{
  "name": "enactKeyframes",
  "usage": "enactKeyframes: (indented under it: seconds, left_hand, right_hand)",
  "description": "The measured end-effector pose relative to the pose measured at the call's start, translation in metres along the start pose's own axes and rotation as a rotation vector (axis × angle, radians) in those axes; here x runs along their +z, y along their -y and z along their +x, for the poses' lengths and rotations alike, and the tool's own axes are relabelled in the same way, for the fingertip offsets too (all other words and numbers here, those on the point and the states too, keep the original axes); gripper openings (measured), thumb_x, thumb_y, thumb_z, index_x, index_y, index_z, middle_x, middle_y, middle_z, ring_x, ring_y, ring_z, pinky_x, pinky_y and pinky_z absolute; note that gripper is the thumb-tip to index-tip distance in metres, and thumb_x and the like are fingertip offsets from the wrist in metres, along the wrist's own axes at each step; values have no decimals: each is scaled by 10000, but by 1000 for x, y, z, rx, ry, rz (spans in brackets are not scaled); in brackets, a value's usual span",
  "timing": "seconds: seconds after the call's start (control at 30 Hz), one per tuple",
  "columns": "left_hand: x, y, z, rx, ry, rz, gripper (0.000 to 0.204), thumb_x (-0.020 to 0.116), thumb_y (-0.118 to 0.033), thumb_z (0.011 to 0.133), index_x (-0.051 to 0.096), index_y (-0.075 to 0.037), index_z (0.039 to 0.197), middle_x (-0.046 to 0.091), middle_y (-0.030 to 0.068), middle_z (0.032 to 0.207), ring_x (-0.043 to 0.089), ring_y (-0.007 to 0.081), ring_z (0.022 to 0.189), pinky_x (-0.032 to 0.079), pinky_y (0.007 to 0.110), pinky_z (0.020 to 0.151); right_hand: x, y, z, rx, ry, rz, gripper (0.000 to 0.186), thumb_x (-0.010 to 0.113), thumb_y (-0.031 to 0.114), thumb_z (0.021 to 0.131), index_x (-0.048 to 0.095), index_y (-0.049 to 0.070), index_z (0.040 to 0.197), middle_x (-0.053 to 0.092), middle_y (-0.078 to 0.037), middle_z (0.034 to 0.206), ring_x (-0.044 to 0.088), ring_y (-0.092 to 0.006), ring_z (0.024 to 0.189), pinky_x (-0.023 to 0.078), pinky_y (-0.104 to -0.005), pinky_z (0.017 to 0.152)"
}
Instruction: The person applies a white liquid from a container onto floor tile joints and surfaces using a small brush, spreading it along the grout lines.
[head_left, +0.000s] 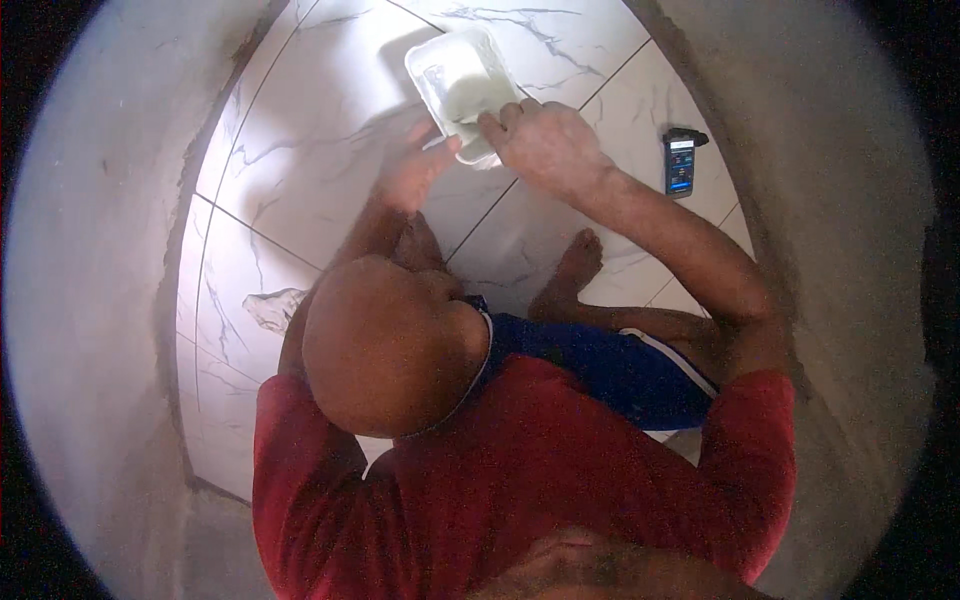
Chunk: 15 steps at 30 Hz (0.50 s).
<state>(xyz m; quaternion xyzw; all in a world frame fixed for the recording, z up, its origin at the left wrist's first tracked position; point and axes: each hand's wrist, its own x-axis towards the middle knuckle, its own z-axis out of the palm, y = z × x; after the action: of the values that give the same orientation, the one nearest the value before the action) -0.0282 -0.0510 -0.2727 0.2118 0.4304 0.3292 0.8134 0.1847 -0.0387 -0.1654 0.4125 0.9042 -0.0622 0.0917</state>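
A white, rounded rectangular plastic tub (pixel 418 68) is at the far middle, tilted, with pale whitish-green material in it. My right hand (pixel 550 148) reaches over its near right side. Its fingers are bent and closed at the tub's rim, the fingertips dipping inside; whatever lies under them is hidden. Beside the tub's near left corner is my left hand (pixel 420 172), slightly blurred. Its thumb points toward the rim and its fingers stand apart, with nothing visible in them. I cannot tell whether it touches the tub.
White marbled tiles (pixel 310 110) cover the floor between grey walls. To the right lies a dark handheld device (pixel 680 165) with a lit screen. A crumpled whitish piece (pixel 272 309) lies at the left. My raised knee (pixel 385 345) and bare foot (pixel 580 262) are close by.
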Motion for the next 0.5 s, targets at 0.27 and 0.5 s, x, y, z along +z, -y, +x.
enactKeyframes:
  seconds: [0.27,0.5]
  left_hand:
    - [-5,2,-2,10,-14,12,474,683,-109,926,541,31,1356,623,89,1230,571,176,1127,448,335,976]
    - [-8,0,-2,-18,-10,24,554,705,-65,917,467,69,1398,595,143,1317,609,227,1180,491,402,1051]
  right_hand:
    - [1,14,-8,-89,95,-32,340,645,143,824,616,31,1143,648,-83,898,683,-196,816,585,-315,603]
    - [-1,-9,-11,-87,78,-39,315,647,143,819,636,80,1127,645,-75,897,677,-204,853,577,-330,621]
